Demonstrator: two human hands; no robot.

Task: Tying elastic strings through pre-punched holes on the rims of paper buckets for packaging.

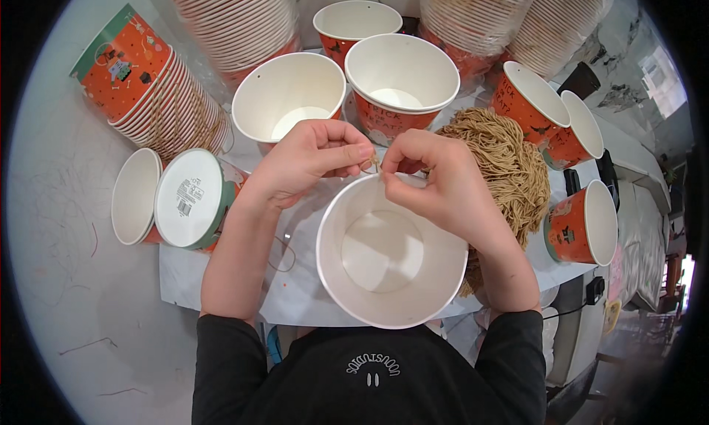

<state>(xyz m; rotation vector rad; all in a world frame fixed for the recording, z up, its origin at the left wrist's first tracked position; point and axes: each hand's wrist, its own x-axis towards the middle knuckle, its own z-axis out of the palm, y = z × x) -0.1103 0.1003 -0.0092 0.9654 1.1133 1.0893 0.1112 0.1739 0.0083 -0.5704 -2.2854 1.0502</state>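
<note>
A large paper bucket, white inside, stands upright in front of me at the near side of the table. Above its far rim, my left hand pinches a short bit of thin tan cord between thumb and forefinger. My right hand is closed in a pinch on the same cord, close to the left fingertips. Whether the cord passes through the bucket's wall is hidden by my fingers. A thick bundle of tan cords lies just right of my right hand.
Orange printed buckets stand behind my hands, with tall nested stacks at the back. A tilted stack and a tipped bucket lie left. Several buckets lean along the right. A thin loop of string lies on the table.
</note>
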